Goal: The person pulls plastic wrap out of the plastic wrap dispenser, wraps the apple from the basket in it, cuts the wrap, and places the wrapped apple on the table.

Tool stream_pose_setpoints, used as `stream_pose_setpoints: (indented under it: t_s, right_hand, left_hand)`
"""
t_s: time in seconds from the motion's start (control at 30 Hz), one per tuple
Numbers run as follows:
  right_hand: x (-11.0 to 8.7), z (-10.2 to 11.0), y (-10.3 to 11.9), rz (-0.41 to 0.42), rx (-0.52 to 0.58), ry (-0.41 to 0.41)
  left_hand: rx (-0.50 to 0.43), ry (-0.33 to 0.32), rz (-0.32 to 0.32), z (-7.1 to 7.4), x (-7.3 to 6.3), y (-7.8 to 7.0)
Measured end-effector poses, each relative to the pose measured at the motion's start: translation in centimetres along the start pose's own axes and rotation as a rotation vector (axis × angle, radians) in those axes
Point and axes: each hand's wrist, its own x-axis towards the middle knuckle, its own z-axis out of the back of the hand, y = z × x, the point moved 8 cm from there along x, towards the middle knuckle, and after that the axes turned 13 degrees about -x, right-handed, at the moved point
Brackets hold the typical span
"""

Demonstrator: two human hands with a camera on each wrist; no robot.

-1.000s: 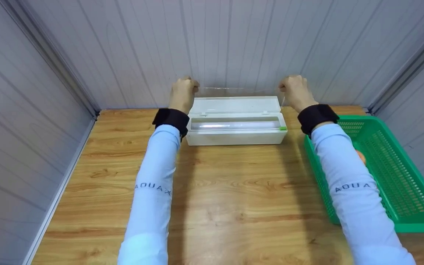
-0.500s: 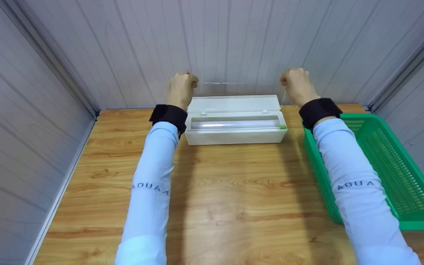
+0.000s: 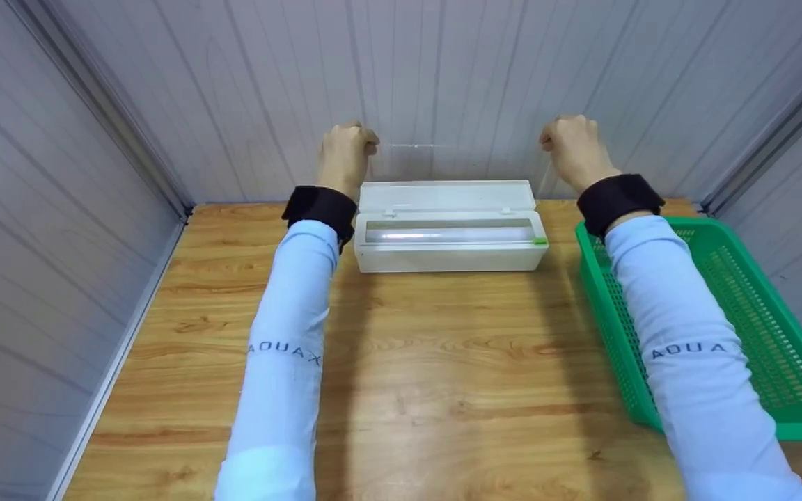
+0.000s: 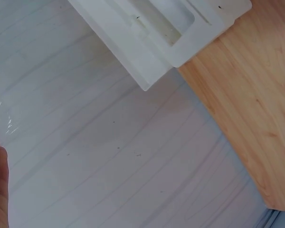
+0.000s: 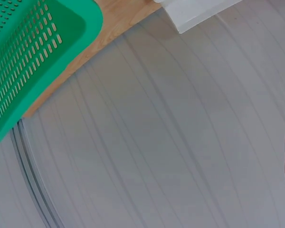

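A white cling film dispenser box (image 3: 451,261) stands at the back of the table, its lid (image 3: 447,195) raised. Through its window the roll (image 3: 443,234) shows, with a green slider (image 3: 539,241) at the right end. A sheet of clear cling film (image 3: 411,145) rises behind the lid, seen mostly as a thin glinting top edge. My left hand (image 3: 345,154) pinches the sheet's left corner with curled fingers, and glints of film (image 4: 7,121) show beside the fingertips in the left wrist view. At the other corner my right hand (image 3: 575,147) has its fingers curled likewise.
A green perforated basket (image 3: 791,430) stands on the right of the wooden table (image 3: 415,390), partly under my right forearm. Pale panelled walls (image 3: 401,76) enclose the back and both sides, close behind the hands.
Both hands have risen, drawing the cling film's edge higher above the box. The right hand has also shifted slightly right. An orange round thing in the basket is now hidden behind the sleeve.
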Motion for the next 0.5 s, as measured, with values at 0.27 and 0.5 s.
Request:
stream_pose_setpoints:
  t_s: [0.27,0.5]
  right_hand:
    - [-0.1,1.1,0.0,0.006,-0.007,-0.019]
    - [0.0,2.0,0.1,0.017,-0.025,-0.043]
  left_hand:
    - [0.03,-0.012,-0.033,0.8,0.4,-0.8]
    - [0.049,-0.017,-0.048,1.2,0.7,-1.3]
